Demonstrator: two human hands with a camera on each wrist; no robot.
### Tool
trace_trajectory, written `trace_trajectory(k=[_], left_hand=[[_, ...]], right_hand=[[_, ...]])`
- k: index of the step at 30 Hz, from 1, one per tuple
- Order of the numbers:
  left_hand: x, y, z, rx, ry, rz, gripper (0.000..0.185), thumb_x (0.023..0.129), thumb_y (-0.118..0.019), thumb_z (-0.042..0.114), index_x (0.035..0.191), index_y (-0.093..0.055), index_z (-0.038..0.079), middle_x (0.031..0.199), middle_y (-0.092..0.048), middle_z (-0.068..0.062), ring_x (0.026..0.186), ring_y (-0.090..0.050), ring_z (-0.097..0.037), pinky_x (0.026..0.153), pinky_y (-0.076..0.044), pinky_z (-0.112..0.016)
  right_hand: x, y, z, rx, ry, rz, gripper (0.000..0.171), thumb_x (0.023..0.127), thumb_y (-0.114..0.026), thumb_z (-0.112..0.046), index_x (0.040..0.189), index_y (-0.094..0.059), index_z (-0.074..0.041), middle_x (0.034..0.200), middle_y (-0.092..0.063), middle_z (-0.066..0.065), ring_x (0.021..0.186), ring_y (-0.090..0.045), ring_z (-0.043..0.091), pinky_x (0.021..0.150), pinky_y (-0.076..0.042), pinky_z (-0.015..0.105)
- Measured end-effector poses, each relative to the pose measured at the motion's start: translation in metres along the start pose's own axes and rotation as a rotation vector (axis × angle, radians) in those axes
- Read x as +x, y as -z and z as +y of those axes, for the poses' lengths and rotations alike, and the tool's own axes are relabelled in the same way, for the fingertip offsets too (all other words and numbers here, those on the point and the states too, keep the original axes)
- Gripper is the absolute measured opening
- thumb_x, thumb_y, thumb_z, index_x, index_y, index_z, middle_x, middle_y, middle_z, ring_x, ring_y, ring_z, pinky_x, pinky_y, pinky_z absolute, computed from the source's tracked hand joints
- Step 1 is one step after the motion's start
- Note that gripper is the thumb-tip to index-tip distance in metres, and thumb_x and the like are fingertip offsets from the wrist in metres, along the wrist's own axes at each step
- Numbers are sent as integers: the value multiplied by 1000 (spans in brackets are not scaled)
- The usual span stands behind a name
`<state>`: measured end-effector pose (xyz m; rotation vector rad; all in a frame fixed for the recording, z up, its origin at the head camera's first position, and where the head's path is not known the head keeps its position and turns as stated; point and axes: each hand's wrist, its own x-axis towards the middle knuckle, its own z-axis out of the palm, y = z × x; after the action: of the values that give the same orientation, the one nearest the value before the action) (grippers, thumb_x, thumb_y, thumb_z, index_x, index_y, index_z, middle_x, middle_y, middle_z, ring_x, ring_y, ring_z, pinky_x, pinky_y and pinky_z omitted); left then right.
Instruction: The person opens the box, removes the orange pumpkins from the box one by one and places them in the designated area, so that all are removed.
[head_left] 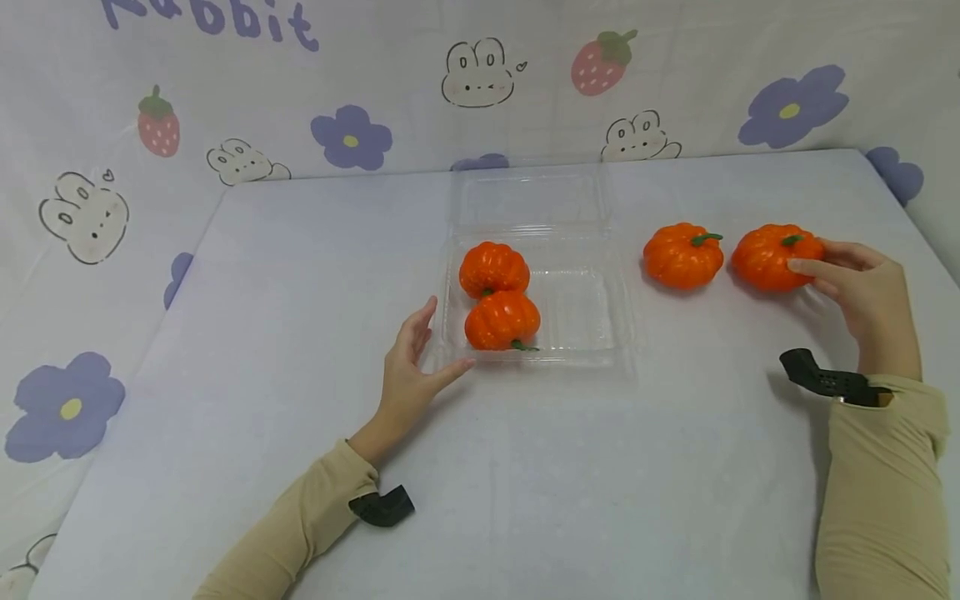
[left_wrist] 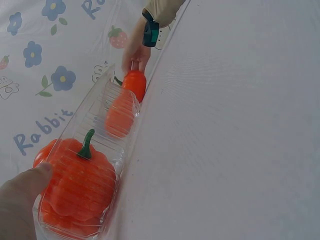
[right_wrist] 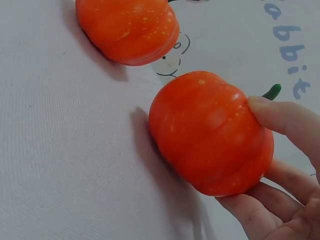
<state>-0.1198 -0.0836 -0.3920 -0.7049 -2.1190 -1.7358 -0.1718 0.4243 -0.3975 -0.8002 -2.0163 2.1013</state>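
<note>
The pumpkin point(head_left: 772, 257) the right hand point(head_left: 862, 292) is closing on sits at about three o'clock on the worktop point(head_left: 525, 467), well to the right of the clear tray point(head_left: 600, 333) at the centre. The right wrist view shows the thumb across its top near the green stem and the other fingers curled under its far flank, so the hand is pinching the pumpkin from two sides while it seems to rest on the cloth. A second loose pumpkin point(head_left: 682, 254) lies just beside it toward nine o'clock, apart from it by a narrow gap. Judging from this, a clean lift wants the fingers set across the ribbed body rather than on the stem, and a straight rise before any sideways travel, so the neighbour is not knocked into a roll. The left hand point(head_left: 408, 367) lies spread at the tray's seven o'clock corner, fingers straight and thumb touching its front rim. Keeping it there looks wise, since the thin plastic would likely skid under any push. Inside the tray two pumpkins fill the left half, the rear one point(head_left: 493, 268) touching the front one point(head_left: 501, 321). The right half is bare, and the hinged lid point(head_left: 528, 198) lies flat toward twelve o'clock. A low approach over the right rim would avoid nudging the pair already seated.
</note>
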Motion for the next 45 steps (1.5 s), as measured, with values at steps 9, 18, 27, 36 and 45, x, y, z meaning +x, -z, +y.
trace_trajectory(k=[9, 18, 27, 36, 45], left_hand=[[1, 0, -1, 5, -18, -2, 71, 54, -69, -5, 114, -31, -7, 118, -33, -18, 108, -28, -27, 83, -25, -45], [1, -1, -1, 6, -14, -1, 72, 54, -69, -4, 115, -30, -7, 118, -33, -18, 108, -28, -27, 83, -25, -43], [1, -1, -2, 0, -15, -2, 71, 55, -69, -3, 115, -31, -6, 118, -32, -18, 108, -28, -28, 83, -25, -43], [-1, 0, -2, -3, -12, -3, 70, 55, -68, -3, 114, -31, -6, 118, -33, -18, 108, -28, -27, 83, -25, -44], [-5, 0, -25, 8, 5, -6, 73, 56, -70, 7, 117, -31, 2, 121, -32, -9, 109, -27, -20, 86, -25, -35]], right_hand=[[1, 2, 1, 62, -16, -35, 60, 51, -73, -14, 106, -50, -13, 102, -40, -1, 89, -43, 10, 54, -43, 14], [-7, 0, -3, -60, -22, -103, 74, 56, -70, -20, 118, -33, -12, 110, -31, 2, 91, -38, 11, 55, -42, 13], [-16, -1, -10, -530, 27, -174, 82, 65, -55, -44, 127, -11, -16, 128, -14, 2, 110, -19, 21, 89, -18, 38], [35, 30, 10, -519, 179, -90, 76, 66, -58, -37, 125, -11, -31, 127, -17, -9, 114, -16, 8, 90, -8, 40], [-62, -34, -59, -410, 289, -81, 67, 71, -55, -29, 126, -17, -21, 127, -21, -5, 112, -19, 6, 91, -10, 28]])
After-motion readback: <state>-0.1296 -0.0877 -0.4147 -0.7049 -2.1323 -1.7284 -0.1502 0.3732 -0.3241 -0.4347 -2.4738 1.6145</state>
